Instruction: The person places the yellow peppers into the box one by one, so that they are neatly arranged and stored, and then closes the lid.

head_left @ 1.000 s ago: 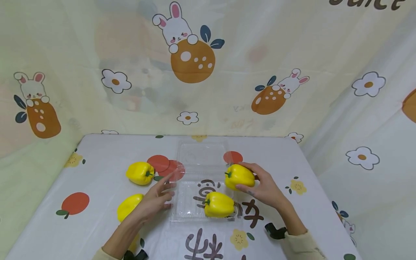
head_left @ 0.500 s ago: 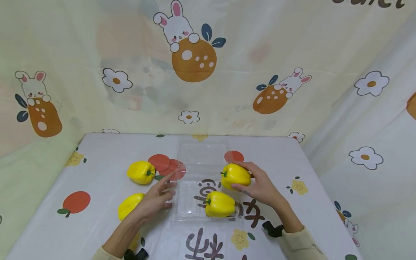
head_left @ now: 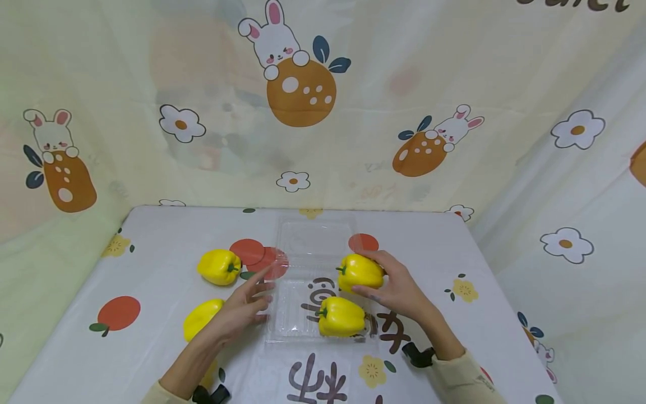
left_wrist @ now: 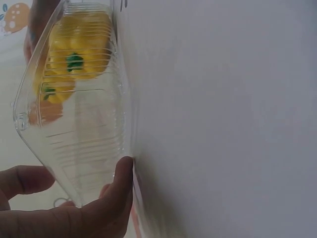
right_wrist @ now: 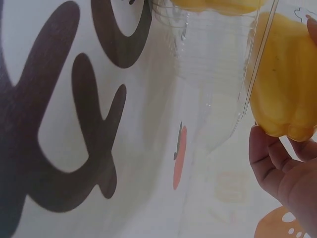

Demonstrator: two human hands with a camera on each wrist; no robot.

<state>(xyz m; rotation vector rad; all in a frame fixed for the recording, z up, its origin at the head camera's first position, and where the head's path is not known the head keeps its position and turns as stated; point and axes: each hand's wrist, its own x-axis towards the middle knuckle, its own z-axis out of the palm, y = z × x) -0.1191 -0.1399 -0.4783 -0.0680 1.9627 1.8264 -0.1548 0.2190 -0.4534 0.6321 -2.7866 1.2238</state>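
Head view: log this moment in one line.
right hand: holds yellow pepper above box | left hand: beside box | box: open, one pepper inside | left of box: two more peppers

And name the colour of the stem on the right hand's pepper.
The stem is green, clearest in the head view.

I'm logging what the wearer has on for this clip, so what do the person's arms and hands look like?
The left hand and right hand wear no gloves. The left sleeve and right sleeve are pale beige and end short of the wrists. A small black device sits by the left sleeve, a second black device by the right.
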